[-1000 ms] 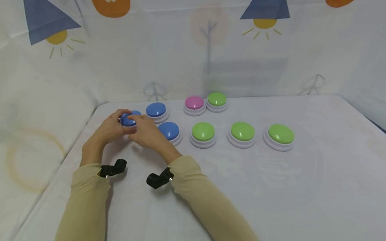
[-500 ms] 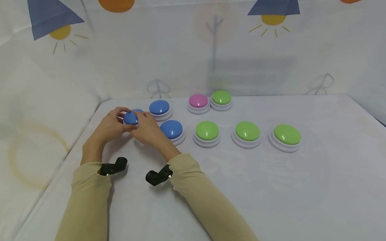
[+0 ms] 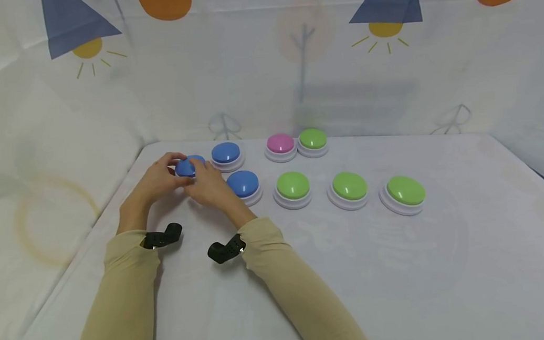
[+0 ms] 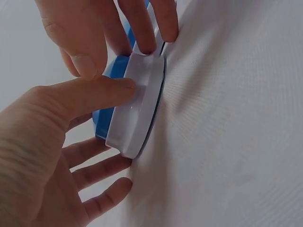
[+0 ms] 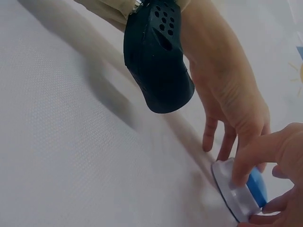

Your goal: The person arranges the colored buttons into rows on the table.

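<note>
At the far left of the white table in the head view, a blue push button [image 3: 185,168] with a white round base is held between both hands. My left hand [image 3: 154,181] grips it from the left. In the left wrist view, that hand's thumb lies on the white base [image 4: 142,94] and its other fingers reach around the far side. From the right, my right hand [image 3: 208,186] grips the same button, its fingers over the blue dome and rim. The right wrist view shows the base [image 5: 232,189] close to the tabletop; fingers cover part of the button.
Just right of the hands are two more blue buttons, one at the back [image 3: 225,153] and one nearer [image 3: 243,184]. A pink button [image 3: 280,143] touches or nearly touches a green button [image 3: 313,139]. Several green buttons [image 3: 349,186] form a front row. A printed cloth hangs behind.
The head view has shifted slightly. Both hands stay on the blue button at the same place; the right fingers have moved a little over its dome.
</note>
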{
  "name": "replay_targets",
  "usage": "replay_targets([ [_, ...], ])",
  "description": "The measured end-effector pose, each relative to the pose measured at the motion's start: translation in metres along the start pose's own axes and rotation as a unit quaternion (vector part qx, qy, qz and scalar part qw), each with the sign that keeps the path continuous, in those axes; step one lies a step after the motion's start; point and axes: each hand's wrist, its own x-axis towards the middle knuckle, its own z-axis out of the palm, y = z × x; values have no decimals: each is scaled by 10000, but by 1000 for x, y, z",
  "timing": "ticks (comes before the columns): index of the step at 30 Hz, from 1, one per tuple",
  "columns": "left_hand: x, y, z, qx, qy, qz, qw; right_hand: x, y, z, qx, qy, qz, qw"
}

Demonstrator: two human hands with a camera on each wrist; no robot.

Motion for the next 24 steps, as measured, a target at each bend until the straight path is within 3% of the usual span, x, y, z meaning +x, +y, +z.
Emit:
replay_targets([
  [24, -6, 9, -9, -151, 47, 62, 9999, -9, -3, -3, 245, 82, -291, 9992],
])
